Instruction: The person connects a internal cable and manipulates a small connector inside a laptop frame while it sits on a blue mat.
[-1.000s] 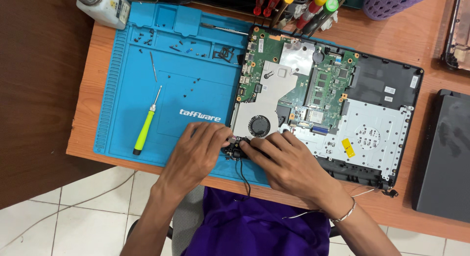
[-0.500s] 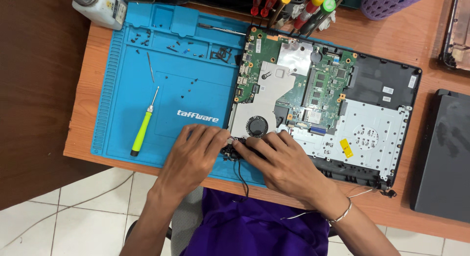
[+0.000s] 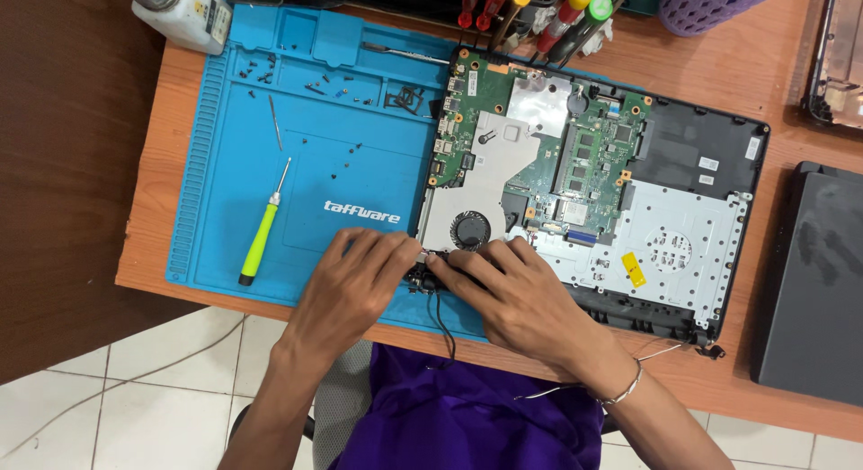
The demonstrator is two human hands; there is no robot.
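Small black part [image 3: 430,274] half hidden under fingertips [image 3: 409,252]

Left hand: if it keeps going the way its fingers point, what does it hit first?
Left hand points right, at the small black part its fingertips already touch; just past that, the right hand.

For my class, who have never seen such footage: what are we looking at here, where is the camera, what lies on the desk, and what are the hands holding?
The one view comes from a camera on a person's head, looking down at their own bare hands. The left hand and right hand meet on a small black part with a dangling cable, at the near edge of an opened laptop whose green circuit board and fan show. The laptop lies partly on a blue mat on a wooden desk. On the mat are a green-handled screwdriver and loose screws. Exactly how the part is gripped is hidden by the fingers.
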